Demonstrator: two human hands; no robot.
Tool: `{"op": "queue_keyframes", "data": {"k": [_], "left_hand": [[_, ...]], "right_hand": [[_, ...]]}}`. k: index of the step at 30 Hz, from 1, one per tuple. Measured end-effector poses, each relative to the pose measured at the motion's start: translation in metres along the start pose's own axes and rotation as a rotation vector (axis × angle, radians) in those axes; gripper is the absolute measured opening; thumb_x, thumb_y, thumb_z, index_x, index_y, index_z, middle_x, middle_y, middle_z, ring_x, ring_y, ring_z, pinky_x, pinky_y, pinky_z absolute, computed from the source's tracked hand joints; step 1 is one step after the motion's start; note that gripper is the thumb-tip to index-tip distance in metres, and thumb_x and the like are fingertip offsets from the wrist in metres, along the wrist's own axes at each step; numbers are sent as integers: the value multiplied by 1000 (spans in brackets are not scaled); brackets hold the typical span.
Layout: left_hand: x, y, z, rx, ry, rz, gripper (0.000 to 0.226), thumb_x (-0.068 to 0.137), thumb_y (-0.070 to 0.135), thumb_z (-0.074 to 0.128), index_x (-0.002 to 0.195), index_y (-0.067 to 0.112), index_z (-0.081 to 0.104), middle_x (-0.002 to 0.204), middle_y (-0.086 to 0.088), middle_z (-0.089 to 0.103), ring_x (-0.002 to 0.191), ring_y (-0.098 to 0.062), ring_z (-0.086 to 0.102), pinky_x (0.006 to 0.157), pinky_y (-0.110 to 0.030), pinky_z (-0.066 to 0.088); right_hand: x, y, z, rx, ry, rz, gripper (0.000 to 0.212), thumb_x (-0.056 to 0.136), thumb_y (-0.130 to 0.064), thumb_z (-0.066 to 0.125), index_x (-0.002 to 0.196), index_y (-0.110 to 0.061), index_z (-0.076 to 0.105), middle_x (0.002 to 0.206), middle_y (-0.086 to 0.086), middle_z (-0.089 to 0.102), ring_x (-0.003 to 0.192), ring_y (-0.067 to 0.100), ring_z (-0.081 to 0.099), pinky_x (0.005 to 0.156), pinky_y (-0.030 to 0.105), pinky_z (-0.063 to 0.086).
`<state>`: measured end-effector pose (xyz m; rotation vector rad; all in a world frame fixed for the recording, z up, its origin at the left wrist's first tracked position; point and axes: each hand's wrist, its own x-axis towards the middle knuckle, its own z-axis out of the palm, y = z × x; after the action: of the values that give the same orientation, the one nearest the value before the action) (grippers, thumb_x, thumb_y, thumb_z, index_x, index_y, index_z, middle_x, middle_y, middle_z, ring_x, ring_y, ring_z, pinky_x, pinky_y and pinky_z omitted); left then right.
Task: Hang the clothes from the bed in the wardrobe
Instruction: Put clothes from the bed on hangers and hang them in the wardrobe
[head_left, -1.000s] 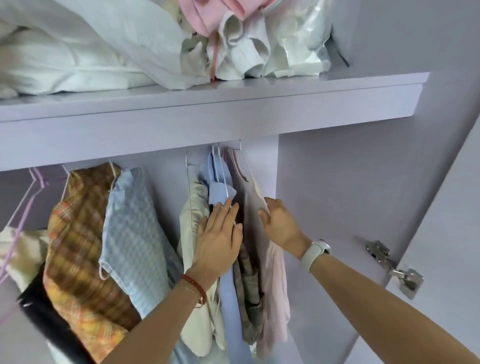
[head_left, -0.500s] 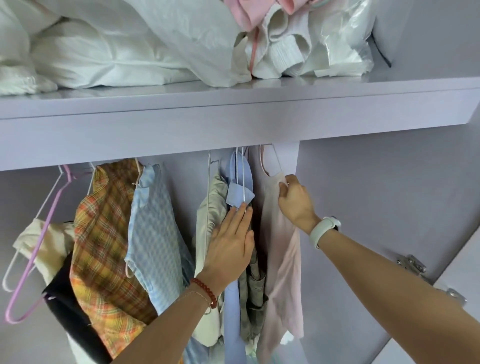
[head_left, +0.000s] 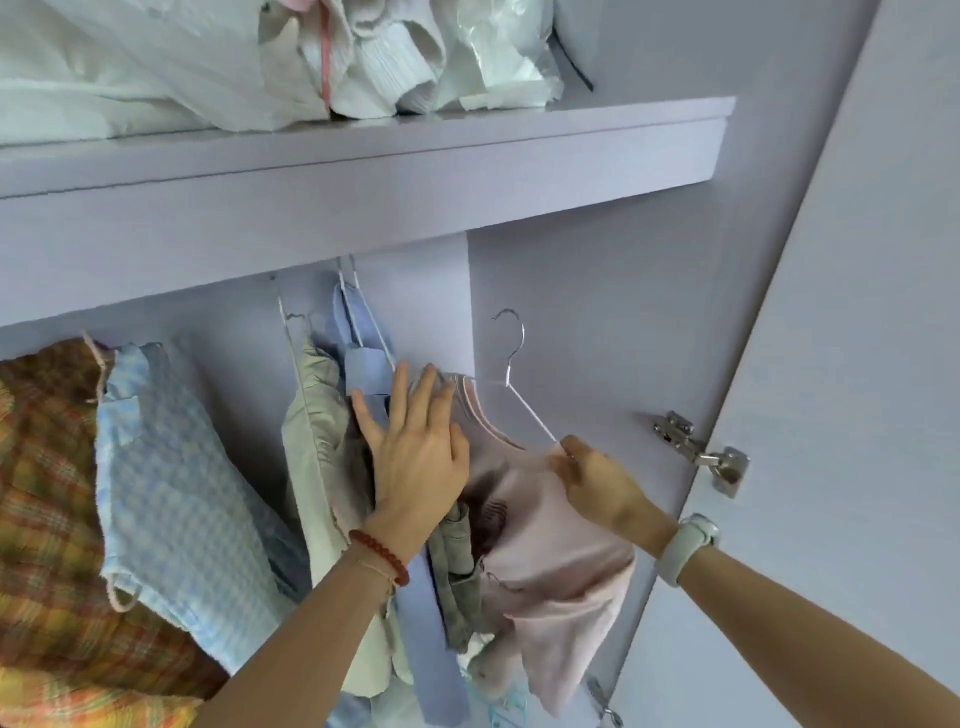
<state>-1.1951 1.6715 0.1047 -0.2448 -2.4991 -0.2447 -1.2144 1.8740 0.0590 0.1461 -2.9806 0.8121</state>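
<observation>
A pale pink top (head_left: 550, 535) hangs on a thin white wire hanger (head_left: 514, 364) whose hook is free in the air, below the rail and off it. My right hand (head_left: 597, 483) pinches the hanger's right shoulder together with the pink fabric. My left hand (head_left: 415, 447), fingers straight, presses flat against the hung clothes, holding back a blue shirt (head_left: 363, 364) and a beige garment (head_left: 322, 441). A grey-green garment (head_left: 457, 571) hangs between my hands. The rail itself is hidden under the shelf.
Further left hang a light blue checked top (head_left: 171, 493) and an orange plaid garment (head_left: 47, 519). The shelf (head_left: 363, 171) above carries white bedding and bags (head_left: 208, 62). The wardrobe's side wall and a door hinge (head_left: 701, 452) are on the right.
The pink top's hanger has come off the rail and moved down and to the right in my right hand. My left hand has slid up the hung clothes.
</observation>
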Motion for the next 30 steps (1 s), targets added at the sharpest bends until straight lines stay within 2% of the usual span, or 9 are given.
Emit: {"op": "queue_keyframes", "data": {"k": [4, 8, 12, 14, 17, 20, 24, 27, 30], "left_hand": [[-7, 48, 17, -87, 47, 211, 39, 74, 12, 57, 112, 4, 63, 124, -13, 59, 126, -32, 45, 105, -63, 18], [-31, 90, 43, -188, -73, 324, 50, 73, 8, 63, 121, -3, 55, 129, -19, 54, 127, -39, 43, 105, -61, 18], [-55, 131, 71, -418, -485, 333, 52, 91, 20, 52, 137, 2, 37, 146, -13, 34, 136, -29, 30, 110, -48, 23], [-75, 145, 88, -481, -673, 370, 46, 97, 29, 40, 139, 11, 34, 146, -6, 36, 134, -22, 32, 108, -38, 21], [-111, 159, 102, -632, -843, 516, 29, 98, 24, 40, 122, 13, 52, 121, -6, 61, 114, -26, 54, 97, -37, 36], [-139, 179, 104, -765, -981, 584, 18, 97, 24, 44, 99, 13, 58, 91, -6, 66, 90, -30, 60, 80, -39, 46], [-177, 222, 83, -963, -986, 649, 12, 92, 16, 54, 81, 12, 59, 63, 10, 57, 59, -1, 52, 60, -25, 39], [-206, 255, 59, -1132, -943, 635, 14, 89, 9, 57, 76, 12, 62, 58, 17, 55, 56, 6, 50, 54, -10, 34], [-222, 292, 39, -1242, -898, 614, 18, 89, 9, 56, 73, 18, 60, 60, 18, 56, 58, 4, 51, 55, -9, 34]], "right_hand": [[-56, 47, -7, -28, 128, 214, 18, 96, -29, 34, 99, -17, 47, 107, 16, 63, 101, 38, 56, 73, 37, 41], [-126, 85, -25, -123, 252, 326, 22, 91, -38, 39, 87, -22, 53, 92, 10, 67, 92, 36, 58, 67, 33, 37], [-200, 106, -43, -240, 309, 376, 24, 86, -40, 46, 80, -18, 55, 77, 9, 67, 81, 34, 58, 63, 31, 36], [-238, 111, -51, -269, 325, 399, 23, 83, -40, 49, 76, -19, 56, 68, 8, 65, 73, 35, 58, 58, 29, 33], [-297, 116, -56, -308, 411, 470, 21, 71, -37, 50, 67, -17, 57, 50, 9, 59, 54, 36, 55, 53, 25, 30], [-356, 119, -50, -305, 481, 611, 21, 72, -35, 54, 68, -15, 59, 49, 7, 58, 50, 34, 55, 50, 26, 34], [-431, 123, -46, -371, 647, 756, 9, 76, -15, 73, 75, -9, 65, 62, 6, 65, 57, 30, 62, 50, 29, 42], [-472, 124, -53, -435, 762, 822, 9, 73, -2, 73, 78, -6, 67, 67, 8, 66, 61, 31, 63, 58, 35, 46], [-501, 123, -60, -486, 835, 849, 10, 79, -11, 60, 82, -4, 67, 74, 8, 67, 68, 29, 64, 63, 40, 49]]}}
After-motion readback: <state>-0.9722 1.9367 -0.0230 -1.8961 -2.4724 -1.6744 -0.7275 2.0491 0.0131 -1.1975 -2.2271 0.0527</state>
